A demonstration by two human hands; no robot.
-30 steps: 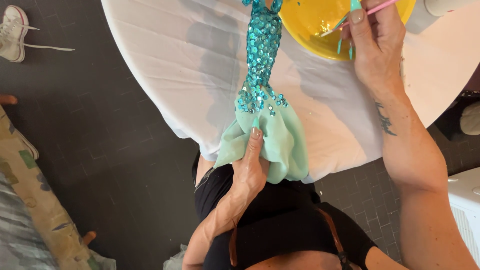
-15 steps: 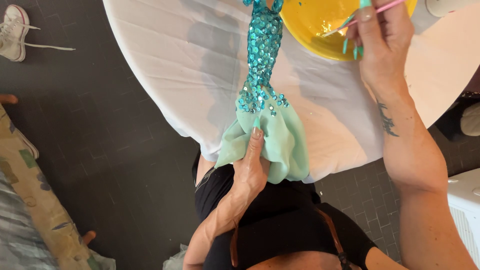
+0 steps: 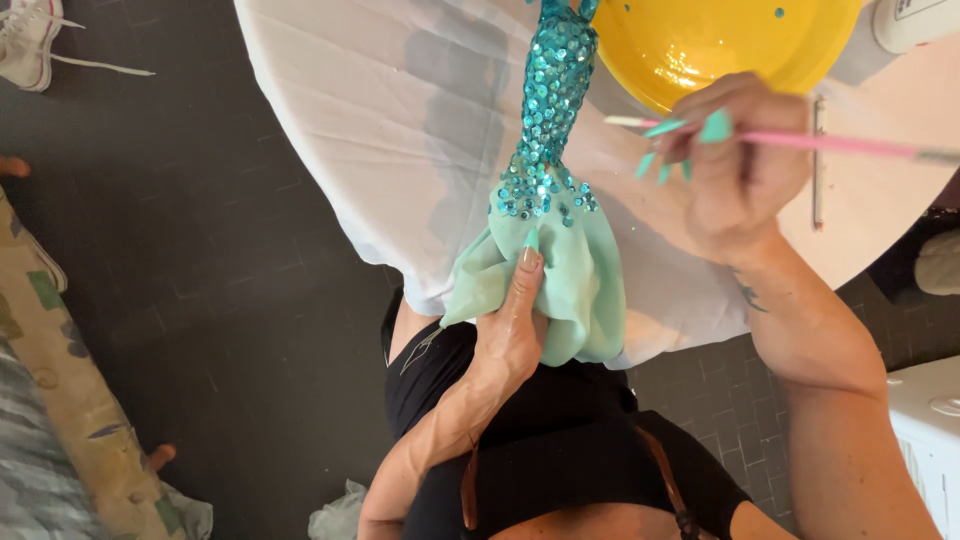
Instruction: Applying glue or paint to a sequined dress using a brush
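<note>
A mint green fabric piece (image 3: 585, 285), covered higher up with turquoise sequins (image 3: 552, 110), lies on a round table under a white cloth (image 3: 380, 130) and hangs over its near edge. My left hand (image 3: 512, 325) pinches the green fabric at the table's edge, thumb pressed just below the sequins. My right hand (image 3: 735, 165) holds a thin pink stick (image 3: 800, 141) level above the cloth, its pale tip pointing left toward the sequins. Both hands have mint green nails.
A yellow bowl (image 3: 720, 45) with a few loose sequins stands at the table's far side, behind my right hand. A thin metal tool (image 3: 818, 165) lies on the cloth. A white sneaker (image 3: 30, 40) rests on the dark tiled floor at left.
My right hand has come down out of the yellow bowl with the pink stick and moved toward the sequinned fabric. My left hand has kept its grip on the green fabric.
</note>
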